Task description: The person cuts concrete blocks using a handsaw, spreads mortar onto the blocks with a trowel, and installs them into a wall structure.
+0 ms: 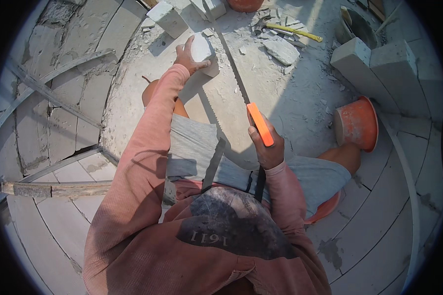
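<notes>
My left hand (186, 59) is closed round the near end of a pale aerated concrete block (202, 48), its thumb and fingers spread over the sides. My right hand (271, 148) grips a handsaw by its orange handle (261, 125). The long toothed blade (230, 55) points away from me and up past the right side of the block, with a visible gap between the two. A shadow of the saw falls across the floor and my shorts.
Other pale blocks (168, 18) stand beyond my left hand, and more (394, 61) stand at the right. A yellow-handled hammer (293, 31) lies among broken chips (281, 51). An orange bucket (355, 123) is tipped beside my right knee; a dark bowl (352, 25) sits farther off.
</notes>
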{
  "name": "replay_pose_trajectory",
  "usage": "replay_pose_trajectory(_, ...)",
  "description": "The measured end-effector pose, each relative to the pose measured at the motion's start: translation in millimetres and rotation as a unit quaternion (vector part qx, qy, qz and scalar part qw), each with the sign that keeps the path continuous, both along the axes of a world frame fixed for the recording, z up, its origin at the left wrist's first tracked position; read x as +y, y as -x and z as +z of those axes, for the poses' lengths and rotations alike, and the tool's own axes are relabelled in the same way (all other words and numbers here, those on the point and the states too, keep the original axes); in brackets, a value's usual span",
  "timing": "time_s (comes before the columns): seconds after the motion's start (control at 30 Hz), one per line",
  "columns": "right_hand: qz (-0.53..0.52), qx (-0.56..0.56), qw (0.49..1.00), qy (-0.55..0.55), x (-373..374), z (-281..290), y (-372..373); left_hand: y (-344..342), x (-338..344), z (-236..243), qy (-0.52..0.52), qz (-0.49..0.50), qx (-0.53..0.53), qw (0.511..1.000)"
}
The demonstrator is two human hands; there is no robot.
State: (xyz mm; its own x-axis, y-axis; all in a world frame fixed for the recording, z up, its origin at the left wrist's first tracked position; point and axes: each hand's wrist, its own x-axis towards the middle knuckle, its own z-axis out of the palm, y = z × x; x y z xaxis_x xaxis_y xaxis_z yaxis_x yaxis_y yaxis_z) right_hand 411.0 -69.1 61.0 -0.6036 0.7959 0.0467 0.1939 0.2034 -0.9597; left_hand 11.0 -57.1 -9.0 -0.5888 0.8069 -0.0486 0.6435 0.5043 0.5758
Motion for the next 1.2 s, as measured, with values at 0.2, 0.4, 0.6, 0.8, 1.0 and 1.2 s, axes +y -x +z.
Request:
replay_pose_trajectory(0.2,-0.029,0.01,1.0,0.002,5,3,-2,-31,-3,5,-0.108,0.01,0.123,0.986)
replay_pose_trajectory(0.4,-0.038,0.016,0.998,0.039,4,-7,6,-64,-36,-44,0.058,-0.072,0.218,0.972)
replay_pose_trajectory(0.6,-0.016,-0.041,0.999,0.009,4,0,16,-70,-49,-60,0.114,-0.003,0.005,0.993)
replay_pose_trajectory(0.8,0.052,-0.043,0.996,-0.061,-4,0,40,-19,-44,-104,-0.148,0.316,-0.262,0.9)
replay_pose_trajectory(1.0,0.04,-0.068,0.994,-0.07,-13,-5,37,-58,13,-82,0.141,0.377,-0.293,0.867)
replay_pose_trajectory(1.2,-0.005,-0.116,0.993,-0.036,-18,10,13,-53,13,-73,0.189,0.425,-0.233,0.854)
